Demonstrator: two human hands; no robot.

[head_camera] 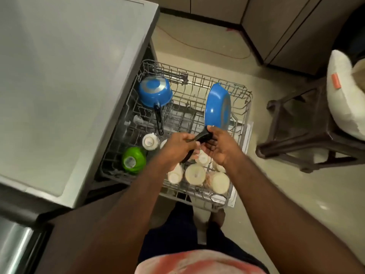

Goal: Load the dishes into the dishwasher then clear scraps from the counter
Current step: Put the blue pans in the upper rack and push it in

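Over the dishwasher rack (245, 107), the left hand (177, 148) and right hand (222, 148) both hold the black handle (201, 136) of the blue pan (216, 107).

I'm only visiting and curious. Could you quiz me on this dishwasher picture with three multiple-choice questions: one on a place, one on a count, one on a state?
1. Where in the rack is the green cup?
A) near left corner
B) far right corner
C) middle of the far side

2. How many blue pans are in the rack?
A) one
B) two
C) four

3. How does the blue frying pan stand?
A) flat, face up
B) on its edge
C) upside down on the cups

Answers:
1 A: the green cup sits at the near left, beside the counter.
2 B: there is the upturned saucepan and the frying pan.
3 B: it stands on edge at the rack's right side, with the left hand and right hand on its black handle.
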